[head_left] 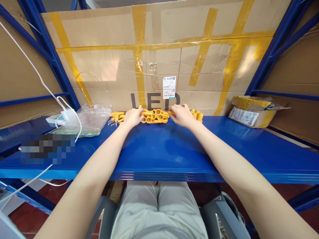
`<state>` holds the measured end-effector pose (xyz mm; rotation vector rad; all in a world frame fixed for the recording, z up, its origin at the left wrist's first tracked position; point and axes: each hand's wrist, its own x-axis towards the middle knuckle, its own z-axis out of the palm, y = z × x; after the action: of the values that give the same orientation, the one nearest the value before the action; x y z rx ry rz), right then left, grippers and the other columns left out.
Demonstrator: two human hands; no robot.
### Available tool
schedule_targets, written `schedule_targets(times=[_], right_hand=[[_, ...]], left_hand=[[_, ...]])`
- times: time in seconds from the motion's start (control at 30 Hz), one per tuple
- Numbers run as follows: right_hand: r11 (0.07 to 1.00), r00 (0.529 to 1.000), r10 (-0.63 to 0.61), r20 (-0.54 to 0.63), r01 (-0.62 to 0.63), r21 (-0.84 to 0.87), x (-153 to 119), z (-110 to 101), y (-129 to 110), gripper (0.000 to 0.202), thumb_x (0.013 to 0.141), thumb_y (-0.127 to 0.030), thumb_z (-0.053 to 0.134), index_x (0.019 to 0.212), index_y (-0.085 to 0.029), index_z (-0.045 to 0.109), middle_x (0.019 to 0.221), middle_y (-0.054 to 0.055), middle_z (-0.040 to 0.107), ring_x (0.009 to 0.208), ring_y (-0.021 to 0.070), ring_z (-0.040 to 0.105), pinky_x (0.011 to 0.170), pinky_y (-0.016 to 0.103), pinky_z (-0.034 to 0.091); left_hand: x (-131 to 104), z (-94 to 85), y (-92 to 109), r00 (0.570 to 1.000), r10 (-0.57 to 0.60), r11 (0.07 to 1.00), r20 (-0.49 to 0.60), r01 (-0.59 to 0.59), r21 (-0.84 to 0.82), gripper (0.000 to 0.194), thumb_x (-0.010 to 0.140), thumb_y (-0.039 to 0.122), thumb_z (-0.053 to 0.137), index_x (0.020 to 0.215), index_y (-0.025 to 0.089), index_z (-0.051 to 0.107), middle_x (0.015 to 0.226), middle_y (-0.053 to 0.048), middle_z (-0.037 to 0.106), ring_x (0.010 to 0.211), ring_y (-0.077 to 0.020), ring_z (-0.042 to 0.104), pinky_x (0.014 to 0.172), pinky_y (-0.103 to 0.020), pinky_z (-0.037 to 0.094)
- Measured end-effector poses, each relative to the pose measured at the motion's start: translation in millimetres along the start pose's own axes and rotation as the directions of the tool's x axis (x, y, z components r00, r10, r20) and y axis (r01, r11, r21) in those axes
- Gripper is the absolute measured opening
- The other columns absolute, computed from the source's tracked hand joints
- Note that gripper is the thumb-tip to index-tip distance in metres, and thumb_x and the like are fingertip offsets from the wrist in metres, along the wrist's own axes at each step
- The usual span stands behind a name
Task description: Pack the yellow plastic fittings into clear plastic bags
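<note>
A pile of yellow plastic pieces with round hollow ends (157,116) lies at the back of the blue shelf. My left hand (133,117) is closed at the pile's left side, fingers curled on a yellow piece whose tip shows above the thumb. On the opposite side, my right hand (181,114) curls its fingers around a yellow piece at the pile's right end. More yellow pieces (117,116) lie left of my left hand, with small shiny metal bits (113,122) beside them. Another group of yellow pieces (198,115) sits beyond my right hand. My fingers partly hide what they grip.
A large taped cardboard sheet (112,73) stands behind the blue shelf (164,149). An opened carton (253,111) is at right. Clear plastic bags (92,116), a white charger with cable (69,116) and a blurred dark object (47,147) are at left.
</note>
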<state>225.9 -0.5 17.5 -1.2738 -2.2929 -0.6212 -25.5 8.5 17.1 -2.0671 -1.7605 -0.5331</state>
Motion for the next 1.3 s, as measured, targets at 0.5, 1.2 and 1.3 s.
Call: schedule_targets(times=[0.5, 1.2, 1.3], right_hand=[[0.935, 0.933, 0.354, 0.068, -0.353, -0.032, -0.6, 10.1, 24.9, 0.021, 0.086, -0.025, 0.052, 0.101, -0.018, 0.064, 0.113, 0.014, 0.061, 0.113, 0.0317, 0.049, 0.088, 0.046, 0.038], [0.598, 0.598, 0.687, 0.413, -0.788, 0.146, -9.5, 27.8, 69.7, 0.025, 0.082, -0.026, 0.061, 0.105, -0.014, 0.060, 0.085, 0.012, 0.068, 0.067, 0.0209, 0.065, 0.057, 0.028, 0.044], [0.633, 0.623, 0.675, 0.395, -0.764, 0.125, -8.7, 32.0, 73.2, 0.022, 0.083, -0.027, 0.060, 0.101, -0.015, 0.060, 0.079, 0.011, 0.068, 0.068, 0.0226, 0.066, 0.057, 0.029, 0.046]], left_hand=[[-1.7, 11.3, -42.6, 0.936, -0.300, 0.933, -0.185, 0.247, -0.262, 0.052, 0.082, 0.013, 0.041, 0.130, 0.025, 0.055, 0.125, -0.006, 0.061, 0.114, -0.0249, 0.058, 0.097, -0.037, 0.044], [-0.8, 47.6, -72.1, 0.906, -0.405, 0.907, 0.123, 0.415, -0.071, 0.050, 0.079, 0.024, 0.051, 0.128, 0.021, 0.051, 0.129, -0.015, 0.052, 0.125, -0.0310, 0.047, 0.101, -0.042, 0.041], [-0.3, 49.8, -73.4, 0.908, -0.403, 0.909, 0.113, 0.412, -0.070, 0.048, 0.078, 0.025, 0.052, 0.126, 0.022, 0.052, 0.127, -0.014, 0.051, 0.123, -0.0303, 0.049, 0.100, -0.041, 0.042]])
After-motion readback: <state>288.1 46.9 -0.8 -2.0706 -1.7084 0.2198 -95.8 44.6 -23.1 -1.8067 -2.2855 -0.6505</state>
